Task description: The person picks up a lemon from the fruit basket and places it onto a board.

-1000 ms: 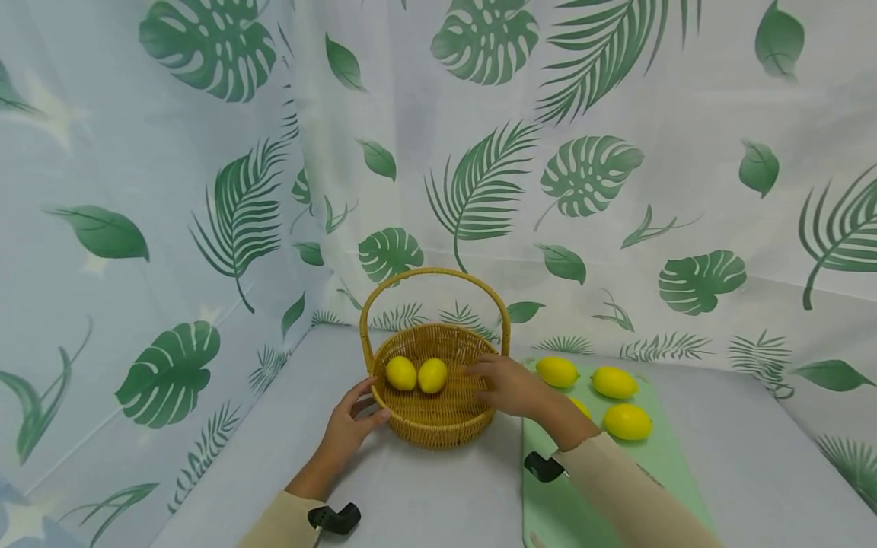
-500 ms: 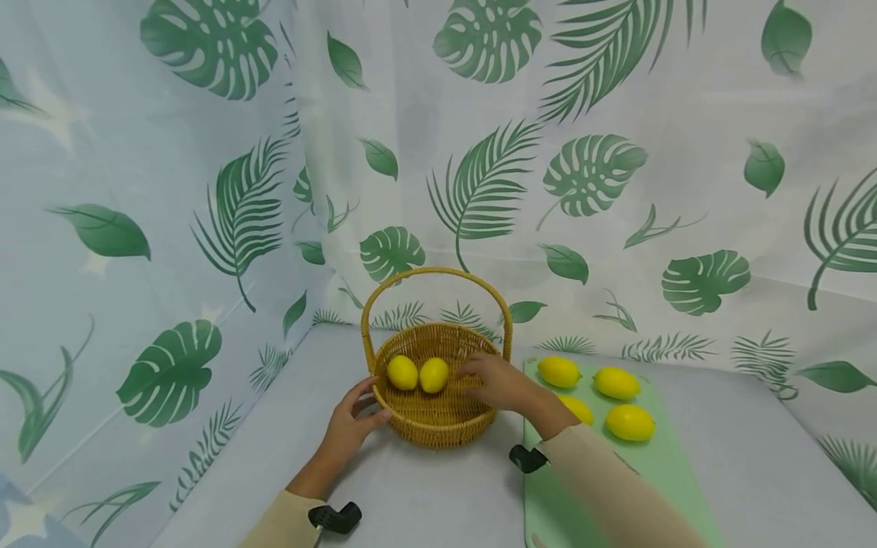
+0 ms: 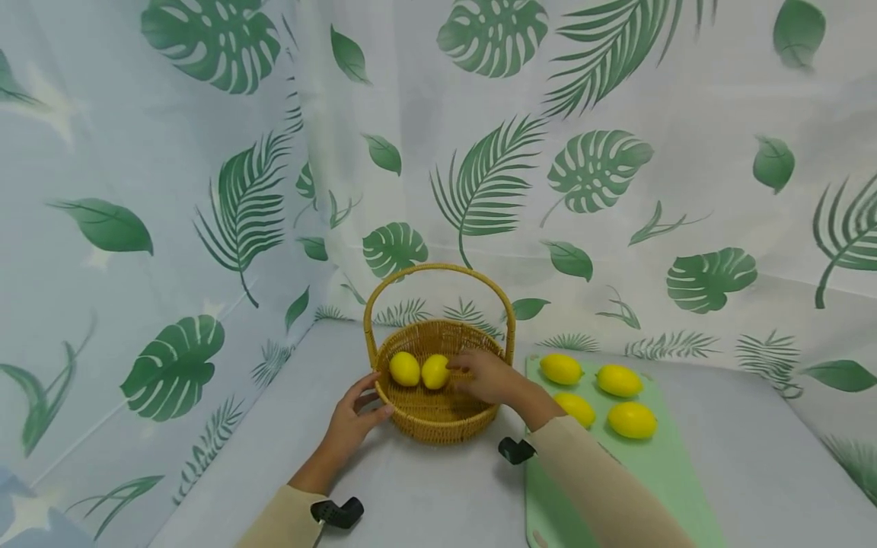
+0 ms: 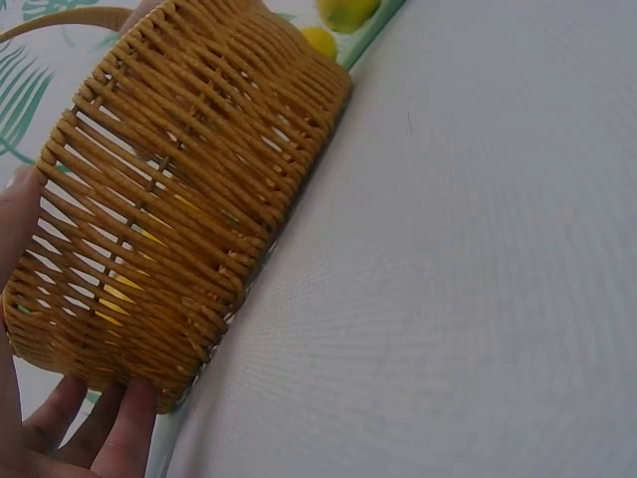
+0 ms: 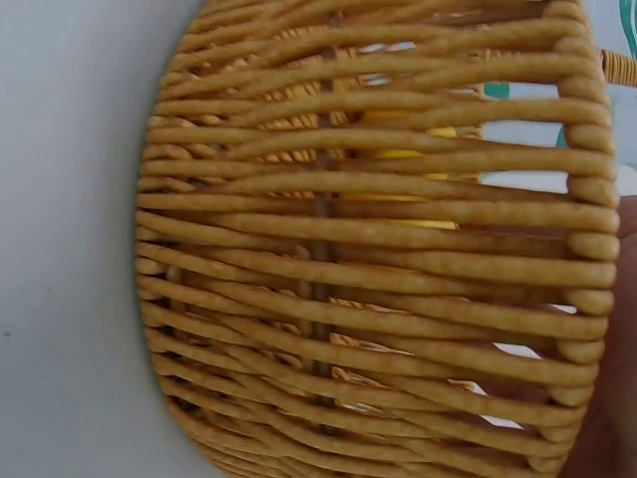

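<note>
- Basket (image 3: 441, 432) is standing on the pale surface (image 3: 425, 502), its handle (image 3: 441, 266) arching upright over it.
- My left hand (image 3: 348, 426) is resting on the basket's left side; fingers (image 4: 129, 433) are spreading wide, touching the wicker wall from outside, thumb apart.
- My right hand (image 3: 485, 374) is dipping inside the basket over its right side, fingers loosely bending, thumb and index parting; I'm not seeing anything between them.
- Left lemon (image 3: 404, 369) and right lemon (image 3: 436, 371) are lying in the basket's left half, side by side; right fingertips are sitting right by the right lemon, contact unclear.
- Green board (image 3: 659, 464) is lying just right of the basket, carrying four more lemons (image 3: 633, 420).
- Leaf-print curtain (image 3: 473, 99) is hanging behind the basket.
</note>
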Demonstrator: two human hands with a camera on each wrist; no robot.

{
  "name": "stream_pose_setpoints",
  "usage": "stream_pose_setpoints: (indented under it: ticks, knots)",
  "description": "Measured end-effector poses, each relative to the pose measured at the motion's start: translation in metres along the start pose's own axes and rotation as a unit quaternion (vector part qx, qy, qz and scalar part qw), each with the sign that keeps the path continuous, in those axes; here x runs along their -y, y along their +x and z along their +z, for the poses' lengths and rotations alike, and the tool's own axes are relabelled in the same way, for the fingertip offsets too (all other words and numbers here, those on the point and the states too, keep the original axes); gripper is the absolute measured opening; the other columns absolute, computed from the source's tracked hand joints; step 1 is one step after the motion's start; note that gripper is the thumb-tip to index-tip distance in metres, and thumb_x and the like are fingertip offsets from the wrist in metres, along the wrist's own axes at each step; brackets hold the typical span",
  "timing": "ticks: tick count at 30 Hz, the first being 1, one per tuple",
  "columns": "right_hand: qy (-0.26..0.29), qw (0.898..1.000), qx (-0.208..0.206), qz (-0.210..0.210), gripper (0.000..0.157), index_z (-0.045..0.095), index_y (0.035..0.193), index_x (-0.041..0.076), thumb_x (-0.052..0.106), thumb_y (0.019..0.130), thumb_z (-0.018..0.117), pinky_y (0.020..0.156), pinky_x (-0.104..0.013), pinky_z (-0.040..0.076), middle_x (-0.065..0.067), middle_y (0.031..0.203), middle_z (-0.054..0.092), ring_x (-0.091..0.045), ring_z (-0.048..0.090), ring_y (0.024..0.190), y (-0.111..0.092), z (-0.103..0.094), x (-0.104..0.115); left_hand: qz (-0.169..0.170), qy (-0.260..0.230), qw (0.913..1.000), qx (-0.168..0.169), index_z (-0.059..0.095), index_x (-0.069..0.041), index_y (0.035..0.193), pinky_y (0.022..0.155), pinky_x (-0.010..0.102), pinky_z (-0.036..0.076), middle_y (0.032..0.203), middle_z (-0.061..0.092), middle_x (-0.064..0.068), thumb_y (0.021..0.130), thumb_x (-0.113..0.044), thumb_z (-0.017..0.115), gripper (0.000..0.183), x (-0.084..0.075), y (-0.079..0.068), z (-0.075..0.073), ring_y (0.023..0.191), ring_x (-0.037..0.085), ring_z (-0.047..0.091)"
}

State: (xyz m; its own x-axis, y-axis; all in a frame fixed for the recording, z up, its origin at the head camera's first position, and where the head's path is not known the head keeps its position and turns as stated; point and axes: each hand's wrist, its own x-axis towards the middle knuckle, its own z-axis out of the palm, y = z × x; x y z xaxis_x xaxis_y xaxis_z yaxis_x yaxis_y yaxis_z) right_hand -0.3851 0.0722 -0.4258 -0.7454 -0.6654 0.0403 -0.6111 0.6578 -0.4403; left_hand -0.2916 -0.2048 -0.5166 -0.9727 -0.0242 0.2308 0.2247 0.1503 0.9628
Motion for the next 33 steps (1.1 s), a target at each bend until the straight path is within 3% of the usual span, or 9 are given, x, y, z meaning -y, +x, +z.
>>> stream_pose_setpoints:
  ticks: [3, 10, 19, 26, 33]
  knots:
    - [-0.005, 1.0, -0.005, 0.004, 0.039, 0.062, 0.131, 0.012, 0.019, 0.093, 0.068, 0.104, -0.045, 0.04, -0.003, 0.13, 0.058, -0.025, 0.048, 0.126, 0.004, -0.002, -0.002, 0.0, -0.005, 1.0, 0.006, 0.046, -0.015, 0.145, 0.095, 0.043, 0.048, 0.149, 0.039, 0.004, 0.084, -0.023, 0.078, 0.069, -0.002, 0.002, 0.002, 0.127, 0.031, 0.046]
    - [-0.015, 1.0, -0.004, 0.0, 0.039, 0.063, 0.129, 0.015, 0.021, 0.091, 0.069, 0.102, -0.042, 0.041, -0.001, 0.129, 0.058, -0.022, 0.05, 0.121, 0.018, -0.001, 0.001, -0.017, -0.002, 0.9997, 0.016, 0.042, -0.007, 0.146, 0.094, 0.042, 0.048, 0.151, 0.035, 0.011, 0.086, -0.017, 0.076, 0.07, -0.033, -0.007, 0.001, 0.129, 0.036, 0.043]
    - [0.0, 1.0, -0.003, 0.013, 0.054, 0.051, 0.142, 0.014, 0.019, 0.091, 0.069, 0.111, -0.048, 0.028, -0.009, 0.15, 0.039, -0.029, 0.033, 0.138, 0.03, 0.007, 0.017, -0.019, 0.001, 0.9997, 0.015, 0.043, -0.007, 0.146, 0.093, 0.041, 0.049, 0.151, 0.036, 0.011, 0.086, -0.018, 0.076, 0.07, -0.031, -0.01, 0.0, 0.129, 0.035, 0.044]
    - [-0.017, 1.0, -0.006, 0.011, 0.066, 0.041, 0.15, 0.024, 0.017, 0.09, 0.07, 0.11, -0.047, 0.031, -0.002, 0.151, 0.038, -0.026, 0.035, 0.138, 0.037, 0.018, 0.017, -0.018, -0.003, 0.9997, 0.015, 0.042, -0.006, 0.146, 0.094, 0.042, 0.049, 0.151, 0.035, 0.012, 0.087, -0.014, 0.075, 0.069, -0.034, -0.011, 0.001, 0.129, 0.036, 0.043]
    - [-0.01, 1.0, -0.009, 0.018, 0.074, 0.041, 0.15, 0.024, 0.006, 0.085, 0.073, 0.108, -0.047, 0.033, -0.003, 0.15, 0.041, -0.028, 0.035, 0.137, 0.035, 0.023, 0.017, -0.015, -0.002, 0.9997, 0.018, 0.042, -0.006, 0.147, 0.095, 0.043, 0.048, 0.151, 0.035, 0.012, 0.087, -0.016, 0.076, 0.07, -0.033, -0.01, 0.001, 0.128, 0.036, 0.043]
